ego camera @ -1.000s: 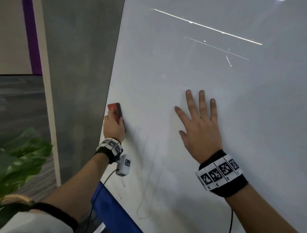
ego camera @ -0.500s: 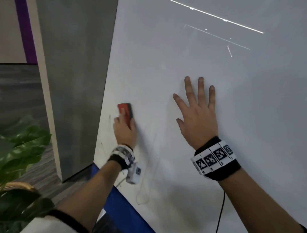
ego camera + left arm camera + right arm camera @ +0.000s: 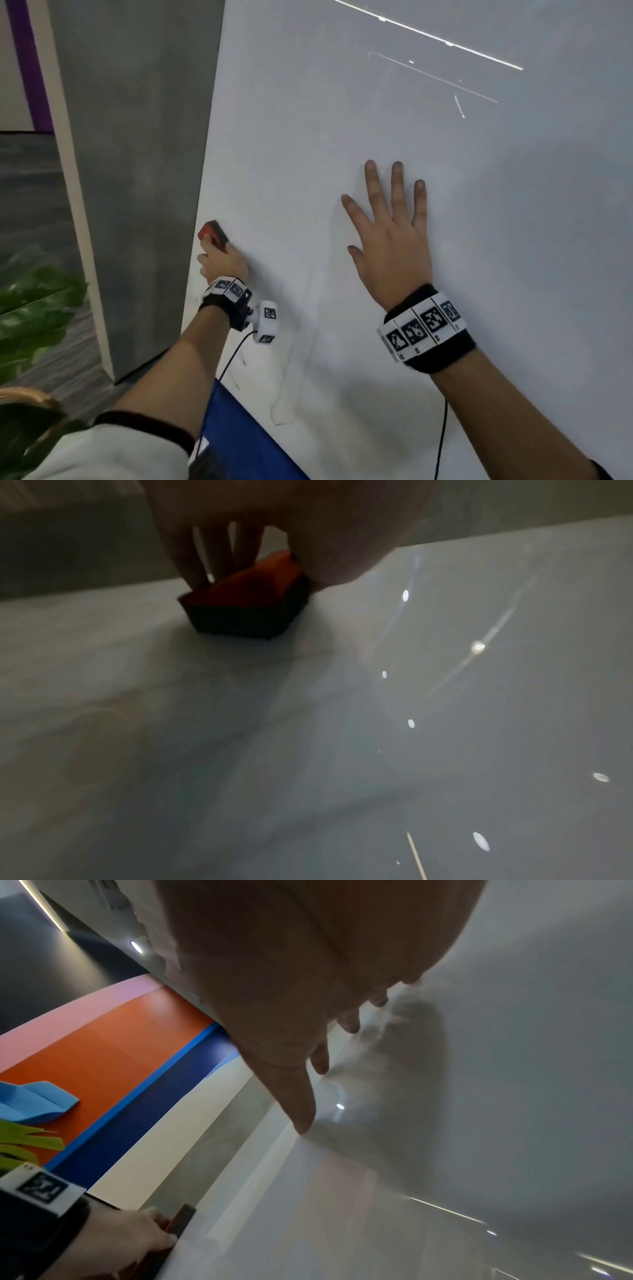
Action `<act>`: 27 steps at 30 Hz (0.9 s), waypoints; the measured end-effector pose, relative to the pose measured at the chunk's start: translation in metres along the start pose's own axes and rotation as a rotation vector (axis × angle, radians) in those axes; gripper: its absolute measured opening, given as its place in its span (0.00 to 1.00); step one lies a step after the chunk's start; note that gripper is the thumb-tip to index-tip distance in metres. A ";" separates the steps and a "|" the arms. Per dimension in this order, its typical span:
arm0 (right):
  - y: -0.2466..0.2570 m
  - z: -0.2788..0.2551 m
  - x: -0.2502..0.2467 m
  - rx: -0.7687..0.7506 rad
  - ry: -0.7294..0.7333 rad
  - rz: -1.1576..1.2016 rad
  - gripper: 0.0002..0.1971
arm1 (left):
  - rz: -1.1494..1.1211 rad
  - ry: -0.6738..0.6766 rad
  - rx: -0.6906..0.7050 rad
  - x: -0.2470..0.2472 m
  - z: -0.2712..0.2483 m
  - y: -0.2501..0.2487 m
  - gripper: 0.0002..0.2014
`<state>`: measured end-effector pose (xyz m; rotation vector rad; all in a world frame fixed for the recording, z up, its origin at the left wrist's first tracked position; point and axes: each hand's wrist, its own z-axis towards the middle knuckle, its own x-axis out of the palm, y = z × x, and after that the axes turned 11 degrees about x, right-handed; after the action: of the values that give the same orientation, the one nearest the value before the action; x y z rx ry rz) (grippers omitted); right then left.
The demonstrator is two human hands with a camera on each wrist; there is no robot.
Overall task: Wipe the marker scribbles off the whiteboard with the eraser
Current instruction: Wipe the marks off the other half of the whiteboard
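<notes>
An eraser [image 3: 213, 233] sits against the whiteboard [image 3: 342, 102] near its left edge, under the left hand [image 3: 222, 263]. The right hand [image 3: 390, 246] lies flat on the board, to the right. A plant [image 3: 34, 308] stands far left, beside a wall panel [image 3: 137, 154].

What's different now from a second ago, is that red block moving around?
Yes. The left hand swept the eraser right across the whiteboard, then back to its left edge, gripping it throughout. The right hand stayed flat, fingers spread, on the board. Faint lines below remain.
</notes>
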<state>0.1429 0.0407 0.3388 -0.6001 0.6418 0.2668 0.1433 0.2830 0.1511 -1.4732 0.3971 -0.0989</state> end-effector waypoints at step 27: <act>0.005 -0.001 0.009 0.031 -0.041 0.052 0.38 | -0.094 0.000 0.231 0.013 -0.027 0.068 0.27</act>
<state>0.1478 0.0450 0.3302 -0.5477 0.6219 0.3165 0.1349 0.2612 0.0804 -1.2639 0.3050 -0.2130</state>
